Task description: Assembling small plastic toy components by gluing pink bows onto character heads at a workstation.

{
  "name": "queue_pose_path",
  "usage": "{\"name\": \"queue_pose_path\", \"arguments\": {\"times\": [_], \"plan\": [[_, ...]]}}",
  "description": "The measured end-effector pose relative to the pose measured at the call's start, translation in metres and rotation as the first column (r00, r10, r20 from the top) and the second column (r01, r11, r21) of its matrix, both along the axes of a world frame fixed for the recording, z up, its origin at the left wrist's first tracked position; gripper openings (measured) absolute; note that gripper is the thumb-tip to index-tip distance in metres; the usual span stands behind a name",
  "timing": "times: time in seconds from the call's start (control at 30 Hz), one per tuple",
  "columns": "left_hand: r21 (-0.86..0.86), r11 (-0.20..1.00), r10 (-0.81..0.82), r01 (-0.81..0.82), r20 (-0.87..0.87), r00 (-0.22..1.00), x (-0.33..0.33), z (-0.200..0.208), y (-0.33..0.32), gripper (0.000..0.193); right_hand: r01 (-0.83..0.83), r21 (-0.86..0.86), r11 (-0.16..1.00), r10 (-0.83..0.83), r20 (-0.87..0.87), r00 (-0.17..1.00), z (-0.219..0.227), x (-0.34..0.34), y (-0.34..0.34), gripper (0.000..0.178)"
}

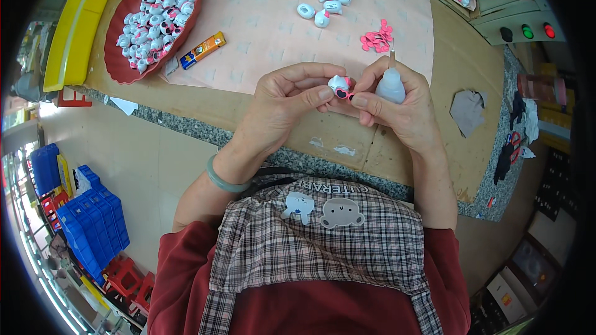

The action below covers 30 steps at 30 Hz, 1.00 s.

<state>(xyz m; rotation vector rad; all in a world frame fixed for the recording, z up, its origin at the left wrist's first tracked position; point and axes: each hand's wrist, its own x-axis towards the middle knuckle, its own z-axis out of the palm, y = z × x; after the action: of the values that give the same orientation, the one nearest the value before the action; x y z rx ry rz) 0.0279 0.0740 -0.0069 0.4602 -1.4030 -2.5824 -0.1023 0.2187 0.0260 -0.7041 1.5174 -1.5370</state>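
Both hands meet above the pink work mat (267, 31): the left hand (287, 102) pinches a small white-and-pink plastic toy piece (340, 85), while the right hand (397, 102) (fingers curled tight) grips a translucent glue bottle (390, 85).

Tray (118, 56) of toy pieces far left, loose pieces (324, 5) and small bows (377, 38) beyond the hands, on the mat (267, 31).

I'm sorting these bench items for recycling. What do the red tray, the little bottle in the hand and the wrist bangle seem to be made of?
Red tray: probably moulded plastic, with a smooth, slightly glossy rim. Small bottle in the right hand: translucent soft-looking plastic with a thin, metal-like nozzle. Bangle on the left wrist: pale green, polished, jade-like stone or glass; can't tell which.
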Motion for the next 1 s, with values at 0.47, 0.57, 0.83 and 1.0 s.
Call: {"name": "queue_pose_path", "arguments": {"times": [0.47,0.57,0.83,1.0], "plan": [[-0.168,0.986,0.014,-0.018,-0.023,1.000,-0.001,0.007,0.006,0.026,0.116,0.082,0.990,-0.105,-0.125,0.987,-0.005,0.010,-0.007,0.018],[-0.190,0.980,0.049,-0.053,-0.026,0.998,-0.003,0.008,0.011,0.025,0.137,0.098,0.986,-0.109,-0.248,0.962,-0.004,0.017,-0.008,0.018],[-0.275,0.958,0.071,-0.082,-0.049,0.996,0.001,0.001,0.019,0.022,0.184,0.011,0.983,-0.149,-0.543,0.827,-0.020,0.018,-0.007,0.025],[-0.343,0.932,0.106,-0.119,-0.055,0.993,0.000,-0.010,0.023,0.022,0.201,-0.028,0.979,-0.168,-0.663,0.730,-0.028,0.018,-0.008,0.029]]}}
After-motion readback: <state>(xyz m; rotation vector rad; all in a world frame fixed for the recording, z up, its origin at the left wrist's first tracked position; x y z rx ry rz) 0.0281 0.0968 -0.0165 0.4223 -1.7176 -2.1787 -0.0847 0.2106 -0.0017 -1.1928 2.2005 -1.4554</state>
